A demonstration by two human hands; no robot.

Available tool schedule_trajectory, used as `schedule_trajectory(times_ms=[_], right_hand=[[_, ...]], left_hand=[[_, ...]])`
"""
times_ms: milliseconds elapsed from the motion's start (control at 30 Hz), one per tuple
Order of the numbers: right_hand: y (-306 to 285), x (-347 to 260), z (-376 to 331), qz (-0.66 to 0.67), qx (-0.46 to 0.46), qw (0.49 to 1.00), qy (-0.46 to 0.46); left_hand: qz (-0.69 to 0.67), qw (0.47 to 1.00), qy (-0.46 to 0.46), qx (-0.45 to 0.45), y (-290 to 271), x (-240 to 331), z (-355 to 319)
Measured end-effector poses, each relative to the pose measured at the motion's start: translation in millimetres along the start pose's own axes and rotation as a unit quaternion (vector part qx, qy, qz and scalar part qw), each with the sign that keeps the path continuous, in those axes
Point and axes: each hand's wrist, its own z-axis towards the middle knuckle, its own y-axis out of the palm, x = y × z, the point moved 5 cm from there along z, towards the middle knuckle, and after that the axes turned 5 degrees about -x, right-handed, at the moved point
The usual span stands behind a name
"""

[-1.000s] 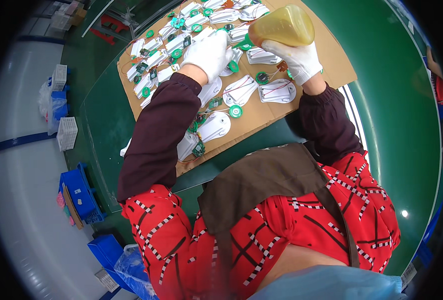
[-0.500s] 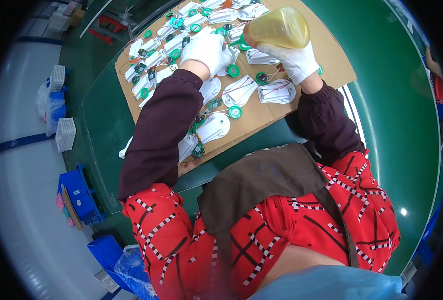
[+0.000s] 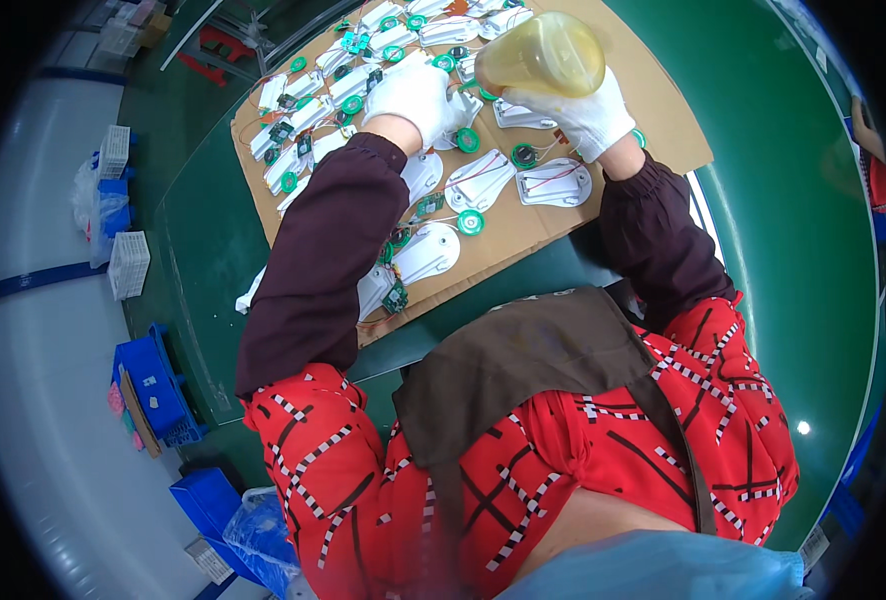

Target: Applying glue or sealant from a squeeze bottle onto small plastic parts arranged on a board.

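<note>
My right hand (image 3: 593, 112), in a white glove, grips a translucent squeeze bottle (image 3: 548, 55) of yellowish liquid. The bottle is tipped over, with its narrow end toward my left hand. My left hand (image 3: 410, 102), also gloved in white, is closed at the edge of a white plastic housing (image 3: 460, 113); its fingertips are partly hidden. Beside that housing lies a green round speaker (image 3: 467, 140). Nearer to me are more white housings (image 3: 480, 182) with thin wires, another green speaker (image 3: 471, 222) and a small green circuit board (image 3: 395, 298).
A brown cardboard sheet (image 3: 653, 120) carries several rows of housings on a green table (image 3: 753, 130). Blue bins (image 3: 153, 385) and white baskets (image 3: 129, 264) stand at the left. At the far right, part of another person's arm (image 3: 866, 130) shows.
My right hand has shifted the bottle slightly left, and the bottle is tipped more toward me. My left hand stays almost in place by the same housing.
</note>
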Motion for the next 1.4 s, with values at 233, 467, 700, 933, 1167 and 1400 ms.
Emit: schedule_trajectory(times_ms=[233, 467, 700, 933, 1167, 1400], right_hand=[[-0.2, -10.6, -2.8, -0.127, -0.038, 0.991, -0.008], [-3.5, -17.0, -5.2, -0.103, -0.028, 0.993, -0.047], [-7.7, -7.2, -12.3, -0.031, -0.019, 0.993, 0.109], [-17.5, 0.5, -11.3, -0.041, -0.014, 0.997, 0.057], [-16.6, -2.7, -10.3, -0.045, -0.021, 0.985, 0.163], [-16.1, -4.0, -3.0, -0.010, 0.047, 0.996, 0.071]], left_hand=[[-0.002, 0.999, 0.025, 0.035, 2.4, -0.9, 0.9], [0.014, 1.000, 0.006, 0.008, 1.9, 0.4, 0.4], [0.015, 1.000, 0.002, 0.021, 3.2, -1.4, -0.4], [0.015, 1.000, 0.001, 0.014, 1.9, 2.4, 0.6], [0.028, 0.999, 0.007, 0.024, 3.2, 0.2, -1.1], [0.033, 0.998, 0.021, 0.039, 2.8, 1.4, -2.3]])
